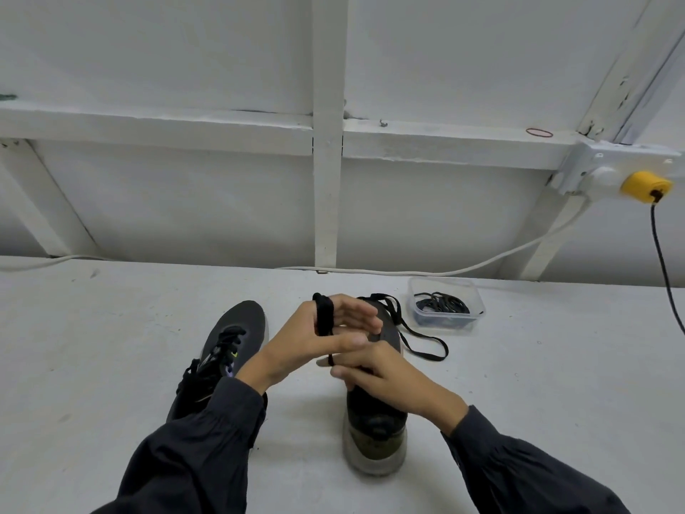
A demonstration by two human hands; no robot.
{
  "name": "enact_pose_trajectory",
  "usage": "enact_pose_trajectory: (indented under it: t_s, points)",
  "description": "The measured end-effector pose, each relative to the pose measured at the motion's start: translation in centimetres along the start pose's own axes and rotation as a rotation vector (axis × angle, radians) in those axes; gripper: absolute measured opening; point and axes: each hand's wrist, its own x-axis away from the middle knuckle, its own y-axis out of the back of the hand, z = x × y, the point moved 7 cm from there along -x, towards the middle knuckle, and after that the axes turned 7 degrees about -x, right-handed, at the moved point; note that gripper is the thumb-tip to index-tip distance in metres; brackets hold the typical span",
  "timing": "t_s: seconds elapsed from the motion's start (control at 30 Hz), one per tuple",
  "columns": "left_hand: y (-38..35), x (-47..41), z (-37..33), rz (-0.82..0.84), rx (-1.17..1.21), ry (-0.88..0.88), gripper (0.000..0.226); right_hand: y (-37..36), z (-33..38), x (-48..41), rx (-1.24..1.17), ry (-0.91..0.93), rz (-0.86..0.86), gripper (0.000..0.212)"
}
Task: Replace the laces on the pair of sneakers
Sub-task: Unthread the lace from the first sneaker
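**Black lace wound on my left fingers, end pinched by my right hand**

My left hand [333,328] is above the toe part of the dark grey mesh sneaker with the thick pale rubber sole [374,435]. Its fingers are almost straight and not clenched. A flat black woven shoelace [323,317] is wound around them in several tight turns and makes a small thick coil. From this coil one thin strand goes down to my right hand [385,372]. There the fingertips pinch it, just beside my left thumb.

This sneaker stands on the matt white table [111,328] with its heel toward me. From its front part a loose black lace loop [419,343] lies flat on the table in a long narrow curve. I cannot tell if it is the same lace.

The second dark grey sneaker [231,343], partly under my left sleeve, lies to the left with black laces crossed in its eyelets.

Near the loop, at the back right, is a clear rectangular plastic container [444,320]. It holds a bundle of black laces [443,304].
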Motion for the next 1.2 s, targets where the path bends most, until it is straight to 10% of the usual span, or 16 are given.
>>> enact_pose_trajectory:
  t_s: [0.27,0.7,0.83,1.2]
  points:
    - [-0.4,0.6,0.8,0.052,-0.047,0.081,0.083,3.4,5.7,-0.1,0.043,0.091,0.132,0.013]
    - [-2.0,0.8,-0.2,0.147,-0.03,0.067,0.026,4.7,0.6,-4.2,-0.349,0.056,-0.211,0.011]
    - [-0.7,0.7,-0.8,0.072,0.006,0.026,0.029,1.4,-0.7,-1.9,-0.356,-0.013,-0.181,0.033]
    - [-0.9,0.8,0.7,0.136,0.036,0.09,0.036,3.7,3.2,1.1,-0.057,-0.023,0.184,0.012]
